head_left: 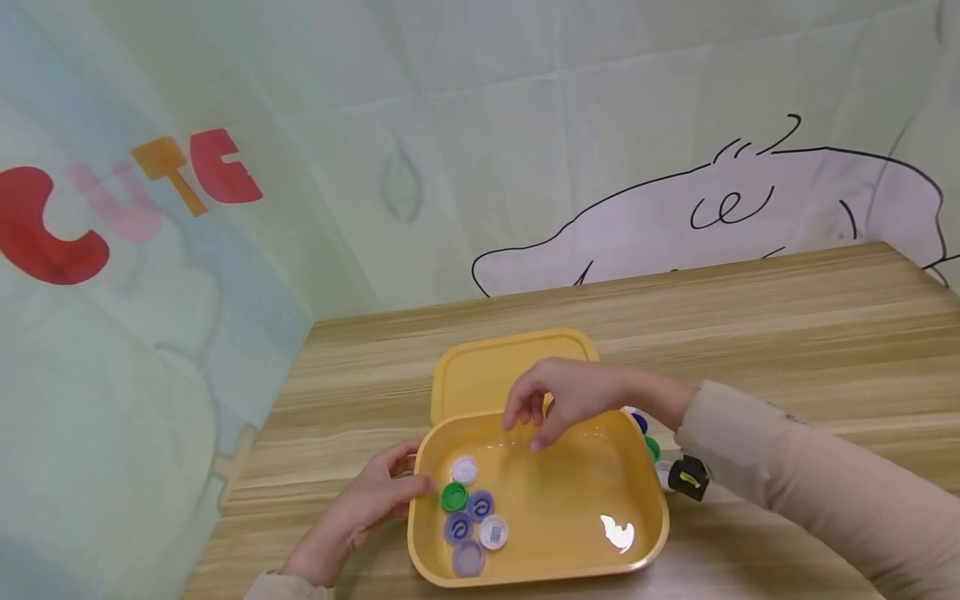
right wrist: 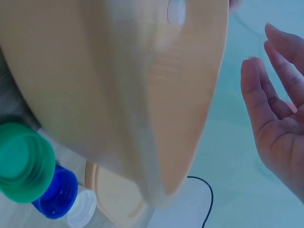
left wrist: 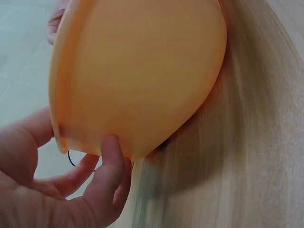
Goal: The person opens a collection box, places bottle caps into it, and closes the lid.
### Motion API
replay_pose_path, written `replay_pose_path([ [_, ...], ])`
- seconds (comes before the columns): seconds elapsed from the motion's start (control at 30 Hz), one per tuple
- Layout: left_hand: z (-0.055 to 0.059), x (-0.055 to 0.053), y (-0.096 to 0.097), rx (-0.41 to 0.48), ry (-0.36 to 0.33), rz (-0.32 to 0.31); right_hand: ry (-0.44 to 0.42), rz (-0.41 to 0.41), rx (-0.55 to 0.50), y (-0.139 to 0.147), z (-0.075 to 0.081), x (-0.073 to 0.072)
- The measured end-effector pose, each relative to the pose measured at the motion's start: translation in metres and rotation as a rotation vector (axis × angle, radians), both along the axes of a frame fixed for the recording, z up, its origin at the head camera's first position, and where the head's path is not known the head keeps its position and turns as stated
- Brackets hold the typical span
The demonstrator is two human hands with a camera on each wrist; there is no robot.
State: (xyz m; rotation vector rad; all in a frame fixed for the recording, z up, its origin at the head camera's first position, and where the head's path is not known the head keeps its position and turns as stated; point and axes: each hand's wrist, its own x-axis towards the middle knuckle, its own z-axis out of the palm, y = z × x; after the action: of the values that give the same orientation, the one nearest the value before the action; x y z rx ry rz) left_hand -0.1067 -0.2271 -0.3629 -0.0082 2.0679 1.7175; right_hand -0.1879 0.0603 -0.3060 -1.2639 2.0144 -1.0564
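Note:
A yellow plastic container stands on the table, with several bottle caps grouped at its left end. Among them are a green cap, a purple cap and a white cap. My left hand grips the container's left rim, thumb over the edge and fingers against the outer wall. Over the back part of the container hovers my right hand. Its fingers are loosely bent and apart, with nothing between them in the right wrist view.
A flat yellow lid lies behind the container. Just outside its right side, partly hidden, are more caps: a green cap, a blue cap and a clear whitish cap. A printed cloth hangs behind the wooden table.

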Motion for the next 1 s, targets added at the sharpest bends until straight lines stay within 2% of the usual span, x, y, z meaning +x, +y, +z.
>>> replay_pose_path([
  [0.5,-0.001,0.0,0.001,-0.014,-0.01,0.013,-0.052,-0.106,-0.021,0.031,0.001,-0.006],
  [1.0,-0.001,0.0,0.001,-0.022,-0.01,0.014,-0.036,-0.262,-0.002,0.068,-0.013,-0.009],
])
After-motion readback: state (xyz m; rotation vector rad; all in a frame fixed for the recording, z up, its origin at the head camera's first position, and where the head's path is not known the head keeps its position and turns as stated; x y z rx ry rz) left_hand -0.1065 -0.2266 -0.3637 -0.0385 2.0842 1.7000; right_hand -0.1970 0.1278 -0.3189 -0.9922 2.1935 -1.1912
